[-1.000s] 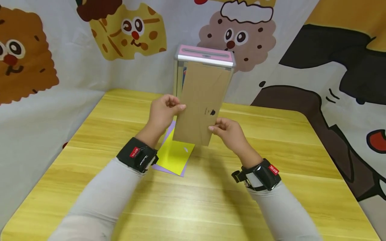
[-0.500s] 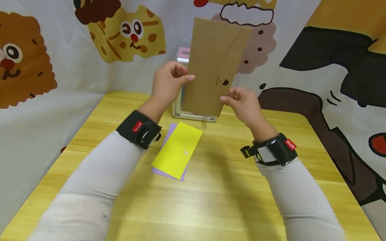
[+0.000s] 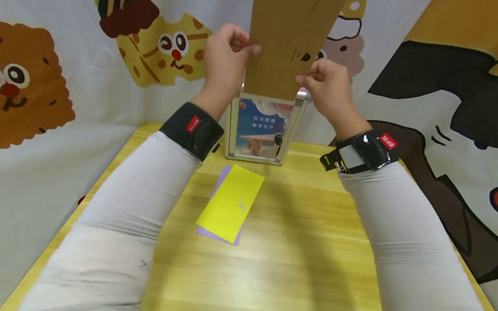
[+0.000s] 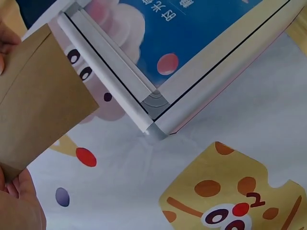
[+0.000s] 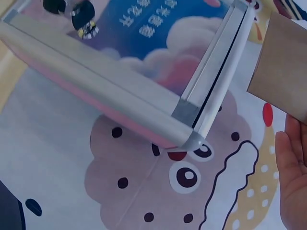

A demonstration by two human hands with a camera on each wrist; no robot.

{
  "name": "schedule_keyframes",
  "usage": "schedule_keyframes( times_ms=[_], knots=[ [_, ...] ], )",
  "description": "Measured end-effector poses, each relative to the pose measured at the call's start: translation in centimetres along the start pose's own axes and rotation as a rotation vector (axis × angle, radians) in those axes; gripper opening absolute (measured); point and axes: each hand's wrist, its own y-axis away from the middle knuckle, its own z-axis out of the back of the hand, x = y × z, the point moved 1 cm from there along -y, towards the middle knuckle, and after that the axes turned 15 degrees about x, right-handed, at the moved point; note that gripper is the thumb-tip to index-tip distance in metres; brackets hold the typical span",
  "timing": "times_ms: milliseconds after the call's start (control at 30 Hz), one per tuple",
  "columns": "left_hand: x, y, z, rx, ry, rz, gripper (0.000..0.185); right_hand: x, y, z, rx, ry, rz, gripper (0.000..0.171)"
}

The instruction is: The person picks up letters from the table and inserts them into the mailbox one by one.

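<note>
A brown paper envelope (image 3: 288, 47) with small dark marks is held up in front of the top of a box, its upper end cut off by the head view's edge. My left hand (image 3: 229, 56) pinches its left edge, and my right hand (image 3: 330, 88) pinches its right edge lower down. Behind and below stands the silver-framed letter box (image 3: 260, 125), with a picture panel bearing Chinese characters and a lock with keys (image 3: 278, 139). The envelope hides the box's top in the head view. In both wrist views the envelope's end (image 4: 48, 96) appears beside the box frame.
On the wooden table (image 3: 272, 268) a yellow envelope-like paper (image 3: 233, 203) lies over a purple one (image 3: 222, 175), in front of the box. A white cloth with cartoon prints (image 3: 116, 95) hangs behind.
Both hands have lifted the brown envelope upward, from in front of the box's face to its top. The box's picture panel and lock are now uncovered. The papers on the table stay put.
</note>
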Motion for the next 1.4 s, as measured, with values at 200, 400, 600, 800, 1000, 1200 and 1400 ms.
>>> schedule_keyframes(
  times_ms=[200,400,600,800,1000,1200,1400],
  knots=[
    [0.3,-1.8,-0.7,-0.039,0.031,-0.021,0.015,-0.3,-2.1,0.8,0.009,0.101,-0.058,0.012],
    [1.1,-3.5,-1.2,-0.056,0.024,-0.02,0.017,-0.9,-4.0,1.2,0.026,0.154,-0.1,0.024],
    [1.8,-5.1,-1.4,-0.072,0.003,0.008,0.019,-1.6,-5.6,0.7,0.042,0.042,-0.076,0.028],
    [2.8,-5.9,-1.6,-0.08,-0.015,0.016,0.021,-2.3,-6.7,0.2,0.055,-0.019,-0.097,0.026],
    [3.8,-6.2,-1.8,-0.051,-0.073,0.05,0.022,-3.2,-7.0,-0.2,0.098,0.103,-0.121,0.023],
    [5.2,-6.2,-2.1,0.007,-0.115,0.074,0.026,-4.1,-7.0,-0.9,0.139,0.28,-0.174,0.023],
    [6.6,-6.4,-2.3,0.053,-0.099,0.113,0.028,-4.6,-7.3,-1.5,0.187,0.301,-0.24,0.031]
  ],
)
